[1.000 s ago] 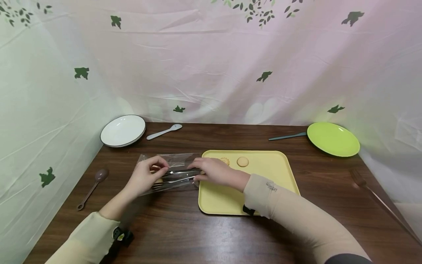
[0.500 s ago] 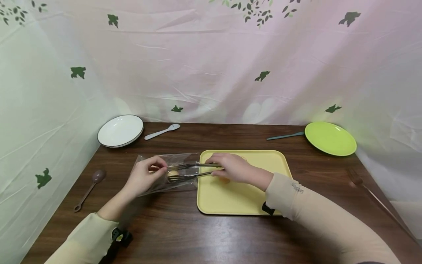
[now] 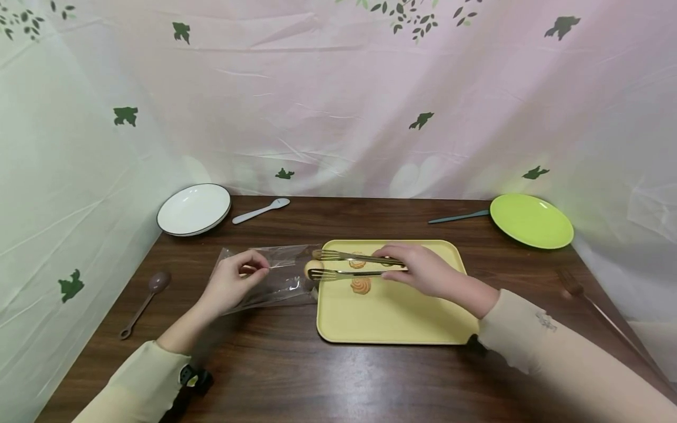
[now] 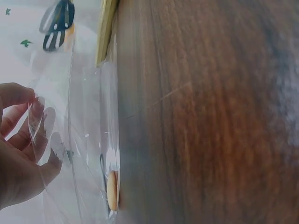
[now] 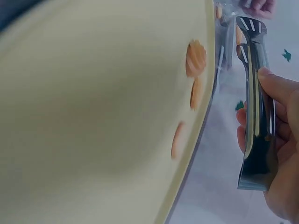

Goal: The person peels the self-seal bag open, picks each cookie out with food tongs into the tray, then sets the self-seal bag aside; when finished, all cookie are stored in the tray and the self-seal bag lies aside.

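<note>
My left hand pinches the edge of a clear plastic bag lying on the table; thumb and fingers show at the film in the left wrist view. A round cookie lies inside the bag there. With my right hand I grip slotted metal tongs, pointing left over the tray. Between their tips is a pale round cookie, right by the bag's mouth and the tray's left rim. Below the tongs, on the yellow tray, sits a swirled cookie; further cookies are partly hidden behind the tongs.
At the back left are a white dish and a pale spoon. A brown spoon lies far left. A green plate, a blue-green utensil and a copper-coloured fork are on the right. Cloth walls enclose the table.
My right hand has drawn the tongs rightward out of the bag, the round cookie between their tips. My left hand stays at the bag's edge.
</note>
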The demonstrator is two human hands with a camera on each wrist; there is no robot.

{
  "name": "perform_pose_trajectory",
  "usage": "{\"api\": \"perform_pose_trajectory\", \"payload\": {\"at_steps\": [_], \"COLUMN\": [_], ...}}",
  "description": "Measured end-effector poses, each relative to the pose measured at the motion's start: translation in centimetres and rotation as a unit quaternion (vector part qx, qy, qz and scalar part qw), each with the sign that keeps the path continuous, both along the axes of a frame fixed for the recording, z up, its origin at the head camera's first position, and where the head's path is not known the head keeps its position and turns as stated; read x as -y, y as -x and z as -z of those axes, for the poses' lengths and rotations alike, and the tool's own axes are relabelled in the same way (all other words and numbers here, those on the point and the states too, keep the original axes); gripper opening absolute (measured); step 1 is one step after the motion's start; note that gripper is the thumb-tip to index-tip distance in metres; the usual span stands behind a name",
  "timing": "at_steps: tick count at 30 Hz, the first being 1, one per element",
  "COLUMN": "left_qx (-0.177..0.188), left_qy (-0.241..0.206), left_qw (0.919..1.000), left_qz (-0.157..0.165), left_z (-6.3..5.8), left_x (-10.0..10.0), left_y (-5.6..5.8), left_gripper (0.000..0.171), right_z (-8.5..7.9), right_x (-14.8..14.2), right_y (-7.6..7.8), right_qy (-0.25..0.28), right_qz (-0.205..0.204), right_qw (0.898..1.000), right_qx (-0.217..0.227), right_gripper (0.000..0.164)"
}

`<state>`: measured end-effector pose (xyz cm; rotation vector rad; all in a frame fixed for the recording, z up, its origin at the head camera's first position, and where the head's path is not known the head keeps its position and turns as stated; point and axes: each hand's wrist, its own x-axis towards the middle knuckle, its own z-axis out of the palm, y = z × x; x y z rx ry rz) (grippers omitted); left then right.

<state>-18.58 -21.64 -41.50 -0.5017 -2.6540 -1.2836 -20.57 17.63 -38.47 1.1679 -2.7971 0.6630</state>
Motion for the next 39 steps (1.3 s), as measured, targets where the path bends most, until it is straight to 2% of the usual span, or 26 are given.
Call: {"api": "perform_pose_trajectory", "payload": {"at_steps": [4, 8, 20, 24, 31, 33, 39], "left_qx": [0.002, 0.005, 0.009, 0.014, 0.010, 0.012, 0.014], "left_qy": [0.000, 0.000, -0.002, -0.001, 0.003, 0.000, -0.008], "left_qw": [1.0000, 1.0000, 1.0000, 0.9999, 0.9999, 0.9999, 0.9999], "left_qz": [0.001, 0.005, -0.002, -0.005, -0.004, -0.002, -0.001], "left_z": [0.1, 0.1, 0.3, -0.3, -2.4, -2.2, -0.3], "left_x": [0.0, 0.1, 0.3, 0.1, -0.9, -0.7, 0.4], "left_y": [-0.1, 0.0, -0.2, -0.4, -1.6, -1.4, -0.4], "left_gripper": [0.003, 0.008, 0.004, 0.003, 0.004, 0.003, 0.004], "right_z": [-0.3, -0.3, 2.1, 2.7, 3.2, 3.1, 2.1], "right_x": [-2.5, -5.0, -10.8, -11.6, -12.1, -12.2, -11.3], "right_y": [-0.8, -1.7, -4.1, -4.5, -4.6, -4.5, -3.6], "right_qy": [0.019, 0.019, 0.004, -0.001, -0.014, -0.016, 0.011], "right_qz": [0.017, 0.048, 0.109, 0.114, 0.116, 0.114, 0.102], "right_qw": [1.000, 0.999, 0.994, 0.993, 0.993, 0.993, 0.994], "right_qx": [-0.013, -0.007, -0.014, -0.022, -0.018, -0.023, -0.034], "right_gripper": [0.040, 0.040, 0.037, 0.037, 0.039, 0.040, 0.041]}}
